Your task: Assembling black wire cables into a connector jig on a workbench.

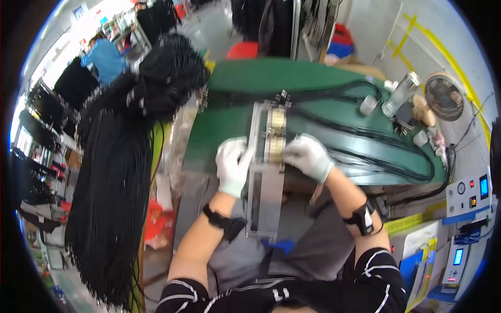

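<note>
A long clear plastic fixture point(254, 136) with pale gold metal blocks point(277, 136) in a row lies across the table's front edge, its near end over my lap. My left hand point(233, 163), in a white glove, is at the fixture's left rail with fingers curled; whether anything is in them is hidden. On the other side, my white-gloved right hand point(309, 156) has thumb and fingers drawn together beside the metal blocks. What they pinch is too small to make out. Black cables point(355, 130) run from the fixture's right side over the tabletop.
The green table point(245, 75) has a rounded outline. A thick bundle of black cables point(112, 198) hangs at the left. At the right stand a clear bottle point(401, 95), a small cup point(368, 106), a fan point(444, 96) and control boxes point(468, 195). A person in blue point(104, 60) is far left.
</note>
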A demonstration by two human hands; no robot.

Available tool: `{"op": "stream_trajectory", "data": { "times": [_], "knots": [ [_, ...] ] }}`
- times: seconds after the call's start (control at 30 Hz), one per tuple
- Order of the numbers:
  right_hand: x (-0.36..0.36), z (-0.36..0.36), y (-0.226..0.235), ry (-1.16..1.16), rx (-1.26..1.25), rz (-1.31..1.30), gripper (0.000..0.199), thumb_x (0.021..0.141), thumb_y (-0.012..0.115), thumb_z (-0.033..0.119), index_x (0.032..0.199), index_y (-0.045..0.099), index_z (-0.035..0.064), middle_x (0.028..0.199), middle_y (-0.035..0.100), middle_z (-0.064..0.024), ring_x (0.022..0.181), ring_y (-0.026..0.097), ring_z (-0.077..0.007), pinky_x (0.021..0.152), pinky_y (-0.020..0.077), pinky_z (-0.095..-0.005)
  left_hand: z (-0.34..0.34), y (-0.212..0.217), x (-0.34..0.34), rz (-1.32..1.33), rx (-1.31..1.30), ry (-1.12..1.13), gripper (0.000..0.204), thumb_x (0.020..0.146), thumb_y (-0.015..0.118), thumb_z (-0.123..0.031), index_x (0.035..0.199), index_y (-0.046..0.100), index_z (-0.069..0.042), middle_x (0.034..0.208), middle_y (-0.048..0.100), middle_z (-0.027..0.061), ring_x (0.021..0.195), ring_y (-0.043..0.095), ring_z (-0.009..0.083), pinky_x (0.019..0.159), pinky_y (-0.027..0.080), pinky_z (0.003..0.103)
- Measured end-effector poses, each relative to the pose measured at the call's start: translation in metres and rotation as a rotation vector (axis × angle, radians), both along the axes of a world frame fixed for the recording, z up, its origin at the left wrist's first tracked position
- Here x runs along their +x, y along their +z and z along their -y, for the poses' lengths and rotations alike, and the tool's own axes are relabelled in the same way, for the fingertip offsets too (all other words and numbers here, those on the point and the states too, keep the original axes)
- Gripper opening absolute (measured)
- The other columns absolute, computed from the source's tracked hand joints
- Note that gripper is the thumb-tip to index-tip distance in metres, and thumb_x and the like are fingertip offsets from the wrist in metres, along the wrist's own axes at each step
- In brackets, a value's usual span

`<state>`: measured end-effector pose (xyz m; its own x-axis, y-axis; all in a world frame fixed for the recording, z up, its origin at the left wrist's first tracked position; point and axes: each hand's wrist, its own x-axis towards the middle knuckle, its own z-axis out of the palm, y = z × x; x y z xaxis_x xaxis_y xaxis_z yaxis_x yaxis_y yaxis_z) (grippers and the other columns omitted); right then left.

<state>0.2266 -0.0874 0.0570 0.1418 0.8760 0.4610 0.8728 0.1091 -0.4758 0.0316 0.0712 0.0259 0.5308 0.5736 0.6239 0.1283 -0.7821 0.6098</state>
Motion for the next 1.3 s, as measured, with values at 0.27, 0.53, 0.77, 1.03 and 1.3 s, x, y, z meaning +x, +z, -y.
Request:
{"op": "stream_trajectory", "data": {
  "times": [0.27,0.53,0.77,1.03,1.3],
  "knots": [
    [0.001,-0.007,0.004,-0.097,-0.061,0.156,0.011,0.073,0.077,0.015,0.082,0.07,0.0133,0.081,0.065,-0.0046,0.086,0.059,-0.0296,0.078,0.0475,-0.0412,-0.014,-0.012,-0.004,-0.093,-0.044,0.022,0.021,0.095,0.062,-0.023,0.095,0.072,-0.004,0.103,0.072,0.0142,0.102,0.065,0.0318,0.099,0.045,0.042],
    [-0.008,-0.002,0.008,-0.129,-0.068,0.326,0.01,0.073,0.075,0.015,0.081,0.069,0.0148,0.08,0.063,-0.0024,0.088,0.059,-0.0273,0.077,0.0459,-0.0397,-0.007,-0.013,-0.006,-0.118,0.0,0.025,0.022,0.097,0.059,-0.023,0.095,0.072,-0.006,0.102,0.073,0.0094,0.098,0.066,0.0289,0.105,0.041,0.046],
    [-0.015,-0.003,0.009,-0.109,-0.143,0.369,0.011,0.072,0.073,0.016,0.082,0.069,0.015,0.08,0.062,-0.0022,0.087,0.058,-0.0267,0.077,0.0459,-0.0384,-0.003,-0.006,-0.004,-0.159,-0.07,-0.046,0.022,0.092,0.065,-0.03,0.1,0.076,-0.012,0.115,0.069,0.0156,0.113,0.061,0.0338,0.109,0.038,0.047],
    [0.007,-0.01,0.007,-0.228,-0.034,0.28,0.008,0.078,0.072,0.022,0.082,0.068,0.0162,0.084,0.063,-0.0036,0.09,0.059,-0.0272,0.077,0.0454,-0.0401,0.02,0.01,0.007,-0.421,0.303,-0.13,0.033,0.083,0.069,-0.047,0.106,0.079,-0.025,0.136,0.058,0.0181,0.134,0.042,0.0407,0.117,0.022,0.054],
    [0.026,-0.019,-0.009,-0.4,-0.194,0.379,0.013,0.077,0.076,0.023,0.084,0.068,0.0139,0.087,0.065,-0.004,0.091,0.061,-0.0278,0.079,0.0489,-0.0402,0.013,-0.006,0.008,-0.289,0.216,-0.14,0.024,0.083,0.072,-0.041,0.098,0.08,-0.025,0.129,0.063,0.0135,0.13,0.047,0.0375,0.116,0.027,0.052]
  ]
}}
